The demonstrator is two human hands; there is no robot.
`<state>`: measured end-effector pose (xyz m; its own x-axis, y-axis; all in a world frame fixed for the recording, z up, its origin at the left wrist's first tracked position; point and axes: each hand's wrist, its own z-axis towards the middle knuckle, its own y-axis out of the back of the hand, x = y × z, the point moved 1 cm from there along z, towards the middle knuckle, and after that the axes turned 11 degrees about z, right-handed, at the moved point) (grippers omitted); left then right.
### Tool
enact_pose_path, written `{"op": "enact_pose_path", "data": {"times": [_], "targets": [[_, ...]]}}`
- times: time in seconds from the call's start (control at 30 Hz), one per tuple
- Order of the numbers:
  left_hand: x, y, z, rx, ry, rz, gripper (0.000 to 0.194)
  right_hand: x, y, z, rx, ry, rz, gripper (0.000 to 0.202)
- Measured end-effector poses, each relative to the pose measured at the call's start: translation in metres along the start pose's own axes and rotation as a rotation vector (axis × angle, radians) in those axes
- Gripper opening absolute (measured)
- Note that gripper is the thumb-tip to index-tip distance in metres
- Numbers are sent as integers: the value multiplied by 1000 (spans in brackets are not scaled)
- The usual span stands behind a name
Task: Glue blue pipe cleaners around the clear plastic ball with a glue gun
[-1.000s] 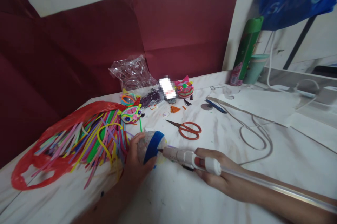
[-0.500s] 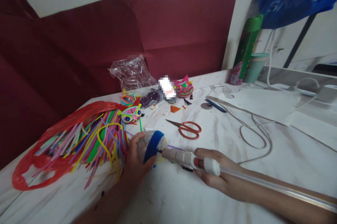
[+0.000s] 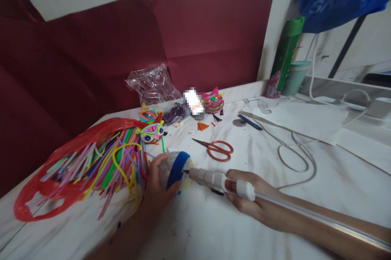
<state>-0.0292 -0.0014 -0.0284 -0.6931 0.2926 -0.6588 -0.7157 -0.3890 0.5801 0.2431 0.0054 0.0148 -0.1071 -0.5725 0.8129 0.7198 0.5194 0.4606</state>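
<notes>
My left hand (image 3: pixel 160 182) is wrapped round a clear, rounded object (image 3: pixel 166 168) that has a blue strip (image 3: pixel 178 169) across it. In my right hand (image 3: pixel 250 195) is a white glue gun (image 3: pixel 210 180) with a long clear glue stick (image 3: pixel 317 218) coming out of its back end. The gun's dark tip rests at or very near the right edge of the blue strip; whether it touches cannot be made out. My left fingers go behind the rounded object and are partly hidden.
Red-handled scissors (image 3: pixel 220 150) lie beyond my hands. A red plastic bag (image 3: pixel 30 207) of colourful strips (image 3: pixel 106 166) is at left. Decorated balls (image 3: pixel 151 131), a blue cutter (image 3: pixel 250 122), a looped cable (image 3: pixel 313 170) and a green spray can (image 3: pixel 285 56) stand or lie farther back.
The glue gun's tip has shifted slightly up along the edge of the blue strip. My left hand keeps its hold on the rounded object.
</notes>
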Motion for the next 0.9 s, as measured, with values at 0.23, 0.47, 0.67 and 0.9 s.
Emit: {"op": "enact_pose_path", "data": {"times": [0.23, 0.47, 0.67, 0.9], "targets": [[1, 1, 0, -4, 20, 0, 61, -1, -1, 0, 7, -7, 22, 18], [3, 1, -1, 3, 66, -31, 62, 1, -2, 0, 29, 1, -10, 22], [1, 2, 0, 14, 33, 6, 60, -2, -1, -1, -3, -1, 15, 18], [3, 0, -1, -3, 24, -18, 62, -2, -2, -1, -11, 3, -4, 19]]}}
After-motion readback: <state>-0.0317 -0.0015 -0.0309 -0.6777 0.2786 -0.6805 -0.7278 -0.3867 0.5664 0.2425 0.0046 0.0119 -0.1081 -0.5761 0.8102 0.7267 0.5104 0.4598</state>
